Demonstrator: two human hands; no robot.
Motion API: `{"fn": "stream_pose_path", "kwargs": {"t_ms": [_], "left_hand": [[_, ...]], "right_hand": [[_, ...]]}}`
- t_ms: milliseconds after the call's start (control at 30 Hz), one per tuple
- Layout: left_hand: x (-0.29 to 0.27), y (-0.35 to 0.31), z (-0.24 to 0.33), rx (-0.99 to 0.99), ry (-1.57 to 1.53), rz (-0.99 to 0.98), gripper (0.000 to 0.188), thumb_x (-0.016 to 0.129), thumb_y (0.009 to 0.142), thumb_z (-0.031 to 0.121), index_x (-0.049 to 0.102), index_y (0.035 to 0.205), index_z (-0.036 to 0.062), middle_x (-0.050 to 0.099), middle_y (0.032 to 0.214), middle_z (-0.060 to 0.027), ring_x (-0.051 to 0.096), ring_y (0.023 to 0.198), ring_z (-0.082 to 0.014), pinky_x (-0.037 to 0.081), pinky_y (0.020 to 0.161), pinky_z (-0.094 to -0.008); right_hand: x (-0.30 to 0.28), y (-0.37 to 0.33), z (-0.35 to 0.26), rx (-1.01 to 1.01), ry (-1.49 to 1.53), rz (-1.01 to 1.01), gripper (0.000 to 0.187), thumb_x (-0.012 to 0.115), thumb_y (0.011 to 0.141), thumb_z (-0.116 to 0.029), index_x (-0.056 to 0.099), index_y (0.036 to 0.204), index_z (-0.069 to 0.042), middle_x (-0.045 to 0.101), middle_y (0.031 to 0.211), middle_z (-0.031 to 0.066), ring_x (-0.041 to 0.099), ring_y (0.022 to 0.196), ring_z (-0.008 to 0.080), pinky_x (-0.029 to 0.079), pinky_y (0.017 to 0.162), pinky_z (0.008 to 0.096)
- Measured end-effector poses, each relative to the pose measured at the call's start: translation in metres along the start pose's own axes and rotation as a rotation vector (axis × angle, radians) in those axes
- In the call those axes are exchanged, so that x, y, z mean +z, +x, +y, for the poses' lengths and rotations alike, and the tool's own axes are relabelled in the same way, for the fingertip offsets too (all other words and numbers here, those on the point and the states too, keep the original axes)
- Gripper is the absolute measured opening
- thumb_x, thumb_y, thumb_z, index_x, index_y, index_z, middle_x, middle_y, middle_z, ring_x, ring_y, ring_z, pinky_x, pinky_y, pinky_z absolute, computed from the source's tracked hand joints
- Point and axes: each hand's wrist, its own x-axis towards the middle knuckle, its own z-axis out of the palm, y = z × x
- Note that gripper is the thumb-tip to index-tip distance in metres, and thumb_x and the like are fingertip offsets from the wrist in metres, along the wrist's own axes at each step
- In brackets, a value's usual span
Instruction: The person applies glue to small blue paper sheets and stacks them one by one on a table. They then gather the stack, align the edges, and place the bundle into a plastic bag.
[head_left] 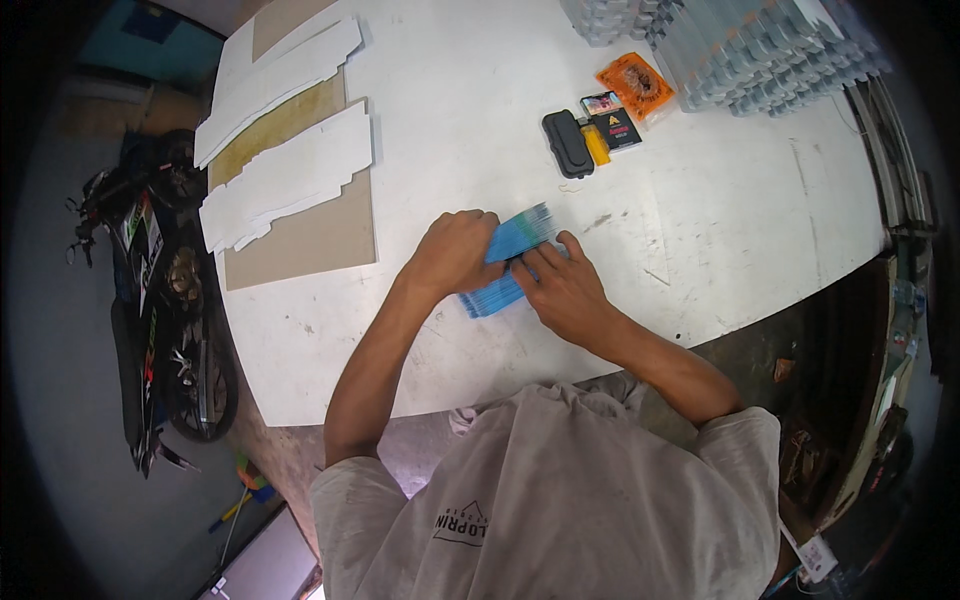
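Observation:
A stack of blue printed paper slips (492,298) lies at a slant between my hands, above the near middle of the table. Its upper part is blue-green and fans into thin layered edges at the far right end. My left hand (455,252) grips the stack from the left side, thumb and fingers closed round its edge. On the other side, my right hand (566,292) has its fingers bent onto the middle of the slips, where a dark gap parts the upper and lower portions. Some fingertips are hidden among the slips.
On the white table (450,130), cut white sheets (300,185) lie over grey boards (320,235) at left. Beyond my right hand sit a black case (568,143), yellow lighter (597,146), dark box (617,128) and orange packet (636,86). Clear plastic pieces (765,55) are stacked far right.

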Motion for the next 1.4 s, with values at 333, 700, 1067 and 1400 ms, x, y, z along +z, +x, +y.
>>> {"fn": "stream_pose_path", "kwargs": {"t_ms": [333,700,1067,1400], "left_hand": [[0.03,-0.039,-0.001,-0.304,-0.835,0.298,0.026,0.078,0.091,0.009,0.072,0.112,-0.0049,0.075,0.092,-0.0097,0.068,0.085,-0.0123,0.055,0.077,-0.0275],[0.075,-0.037,0.03,-0.307,-1.209,0.239,0.031,0.068,0.098,0.002,0.064,0.128,-0.0076,0.073,0.112,-0.0102,0.068,0.102,-0.0138,0.056,0.086,-0.0296],[0.098,-0.047,0.019,-0.457,-1.434,0.241,0.04,0.068,0.101,0.015,0.06,0.134,-0.0061,0.069,0.12,-0.0113,0.063,0.116,-0.0181,0.052,0.099,-0.0357],[0.09,-0.034,0.062,-0.387,-0.986,0.41,0.063,0.087,0.084,0.02,0.053,0.128,-0.0102,0.069,0.114,-0.0193,0.071,0.097,-0.0217,0.06,0.083,-0.0362]], "right_hand": [[-0.045,-0.061,0.022,0.713,1.237,-0.105,0.047,0.08,0.083,0.001,0.065,0.127,0.003,0.073,0.118,0.0117,0.069,0.105,0.019,0.059,0.087,0.0365],[-0.005,-0.057,0.02,0.918,1.791,0.057,0.045,0.078,0.088,-0.003,0.063,0.13,0.008,0.073,0.115,0.013,0.07,0.101,0.0177,0.06,0.088,0.0326],[-0.001,-0.047,0.017,0.976,1.705,0.006,0.039,0.077,0.089,0.0,0.066,0.126,0.007,0.075,0.111,0.0145,0.072,0.098,0.0196,0.062,0.085,0.0344],[-0.014,-0.041,0.01,0.915,1.426,-0.008,0.033,0.078,0.09,-0.008,0.069,0.118,0.006,0.076,0.099,0.0135,0.073,0.086,0.0201,0.061,0.08,0.0326]]}}
